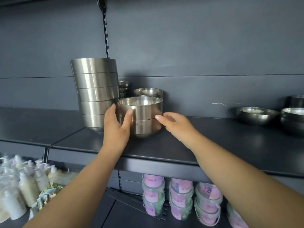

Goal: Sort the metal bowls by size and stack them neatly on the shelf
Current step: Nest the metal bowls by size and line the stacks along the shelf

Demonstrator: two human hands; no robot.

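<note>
A short stack (142,119) of two brushed-steel bowls is cupped on the shelf (213,145) between the left hand (117,127) and right hand (175,124), fingers spread against the walls. Left of the grip a tall stack (96,92) is finished; far right, wide shallow bowls (257,115) seemingly remain unsorted.

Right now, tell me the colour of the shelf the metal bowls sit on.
Dark charcoal grey, matte. The shelf shows best in the head view.
</note>
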